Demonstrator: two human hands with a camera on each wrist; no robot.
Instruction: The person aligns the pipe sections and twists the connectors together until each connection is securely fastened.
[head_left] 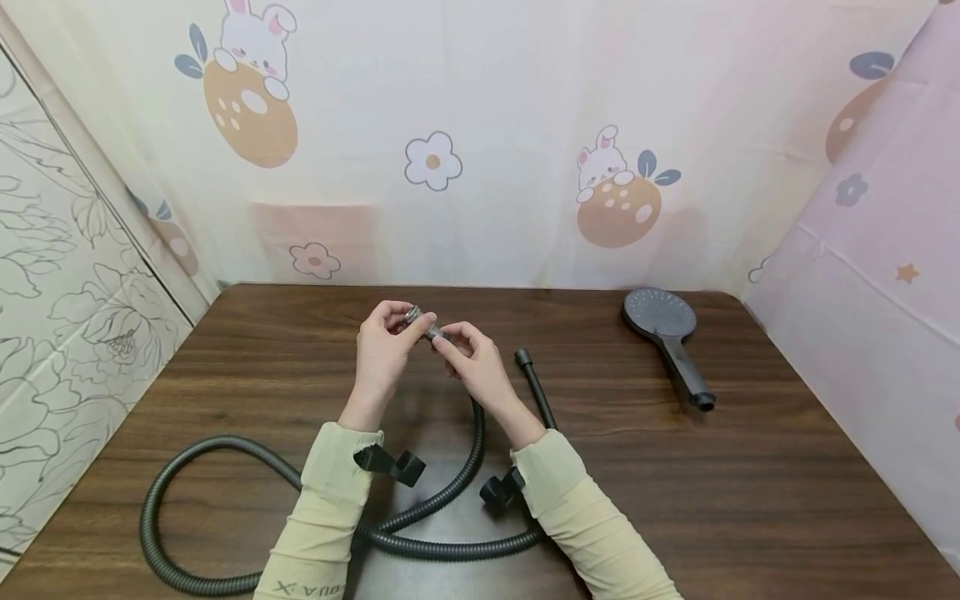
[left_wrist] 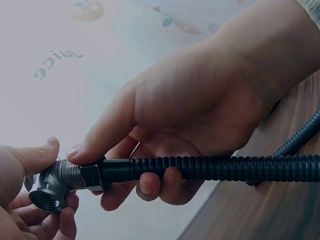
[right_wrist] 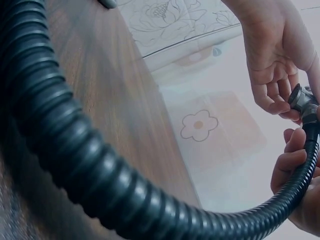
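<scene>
My left hand (head_left: 384, 348) grips a silver metal pipe fitting (left_wrist: 64, 175) with a round, internally threaded opening. In my right hand (head_left: 483, 367) is one end of a black ribbed shower hose (left_wrist: 225, 168). The thumb lies close to the joint, and the fingers curl under the hose. The hose's end nut (left_wrist: 91, 177) meets the fitting's external thread, part of which still shows. Both hands are raised over the far part of the table, and the hose hangs down from the right hand.
The hose loops across the wooden table (head_left: 750, 500) under both forearms, its other end (head_left: 523, 358) lying right of my right hand. A dark grey shower head (head_left: 660, 317) lies at the back right. A patterned curtain (head_left: 510, 225) stands behind the table.
</scene>
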